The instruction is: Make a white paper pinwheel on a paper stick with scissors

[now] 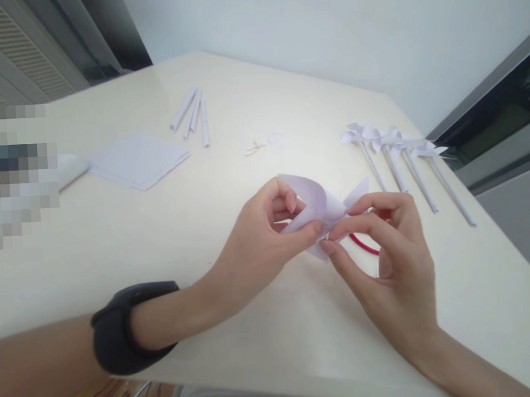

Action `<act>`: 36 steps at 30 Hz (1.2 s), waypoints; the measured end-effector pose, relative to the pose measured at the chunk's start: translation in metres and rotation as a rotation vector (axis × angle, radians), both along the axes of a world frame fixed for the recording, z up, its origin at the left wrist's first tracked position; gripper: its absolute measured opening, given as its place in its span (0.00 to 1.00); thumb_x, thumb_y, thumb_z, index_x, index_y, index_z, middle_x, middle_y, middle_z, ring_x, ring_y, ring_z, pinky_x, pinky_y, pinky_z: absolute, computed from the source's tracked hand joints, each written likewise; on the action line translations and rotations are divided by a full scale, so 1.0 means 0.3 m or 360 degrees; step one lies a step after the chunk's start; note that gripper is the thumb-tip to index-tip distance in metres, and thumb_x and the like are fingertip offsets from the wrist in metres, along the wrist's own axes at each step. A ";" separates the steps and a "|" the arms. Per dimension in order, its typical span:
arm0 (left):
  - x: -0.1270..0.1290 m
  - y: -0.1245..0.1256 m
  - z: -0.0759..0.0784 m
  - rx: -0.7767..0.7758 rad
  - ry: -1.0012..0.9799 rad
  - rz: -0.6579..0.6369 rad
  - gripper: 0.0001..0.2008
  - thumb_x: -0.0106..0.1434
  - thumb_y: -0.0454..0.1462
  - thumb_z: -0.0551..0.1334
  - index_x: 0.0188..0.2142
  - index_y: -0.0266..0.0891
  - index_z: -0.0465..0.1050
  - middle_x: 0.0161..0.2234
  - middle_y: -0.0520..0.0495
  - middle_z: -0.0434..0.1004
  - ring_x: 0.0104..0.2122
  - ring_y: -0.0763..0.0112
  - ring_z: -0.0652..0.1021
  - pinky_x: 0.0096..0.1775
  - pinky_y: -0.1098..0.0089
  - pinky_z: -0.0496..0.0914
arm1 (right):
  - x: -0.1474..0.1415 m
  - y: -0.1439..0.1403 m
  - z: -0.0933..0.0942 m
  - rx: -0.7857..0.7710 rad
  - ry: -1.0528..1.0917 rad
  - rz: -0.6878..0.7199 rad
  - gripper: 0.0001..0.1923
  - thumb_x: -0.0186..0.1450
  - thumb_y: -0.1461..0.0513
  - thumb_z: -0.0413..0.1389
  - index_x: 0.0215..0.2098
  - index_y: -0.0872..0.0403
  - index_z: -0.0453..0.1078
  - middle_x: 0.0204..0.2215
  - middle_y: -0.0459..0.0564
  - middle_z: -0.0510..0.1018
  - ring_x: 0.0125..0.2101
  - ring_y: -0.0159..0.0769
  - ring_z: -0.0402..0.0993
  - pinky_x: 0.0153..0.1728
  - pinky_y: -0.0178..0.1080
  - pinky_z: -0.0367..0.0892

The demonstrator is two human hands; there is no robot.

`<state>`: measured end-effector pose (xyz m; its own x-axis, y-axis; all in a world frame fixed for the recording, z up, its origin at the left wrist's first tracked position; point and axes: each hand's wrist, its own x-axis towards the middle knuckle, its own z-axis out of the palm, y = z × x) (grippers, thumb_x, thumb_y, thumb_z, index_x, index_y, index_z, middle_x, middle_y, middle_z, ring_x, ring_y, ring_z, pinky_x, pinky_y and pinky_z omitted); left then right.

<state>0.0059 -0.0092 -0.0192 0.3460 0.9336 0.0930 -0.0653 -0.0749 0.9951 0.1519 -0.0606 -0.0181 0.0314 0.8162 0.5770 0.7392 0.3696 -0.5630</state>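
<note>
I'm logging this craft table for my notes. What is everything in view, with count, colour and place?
folded paper piece: one, white, held above the table centre between both hands
finished pinwheels: about four, white, in a row at the right of the table
rolled paper sticks: about four, white, far side, left of centre
paper squares: a small stack, white, left of centre
paper scraps: a few, whitish, far centre
red curved thing: one, partly hidden under the right hand
table: one, cream
wristband: one, black, left wrist
left hand: pinching the paper
right hand: pinching the paper
</note>
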 end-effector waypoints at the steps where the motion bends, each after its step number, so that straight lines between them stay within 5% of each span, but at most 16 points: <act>1: 0.000 0.000 0.000 0.0002 0.0000 0.0001 0.14 0.57 0.31 0.62 0.28 0.41 0.54 0.27 0.57 0.62 0.29 0.80 0.68 0.30 0.78 0.64 | 0.002 0.002 0.001 -0.0016 0.0019 -0.0014 0.05 0.56 0.69 0.60 0.28 0.52 0.72 0.37 0.50 0.64 0.40 0.40 0.65 0.40 0.46 0.63; 36: -0.008 0.001 -0.003 0.0091 0.0095 -0.0045 0.15 0.57 0.30 0.62 0.27 0.42 0.53 0.28 0.56 0.63 0.30 0.76 0.68 0.33 0.72 0.65 | 0.006 0.005 0.020 -0.0192 0.0053 -0.0121 0.06 0.54 0.68 0.61 0.25 0.51 0.70 0.35 0.48 0.66 0.39 0.39 0.66 0.39 0.46 0.63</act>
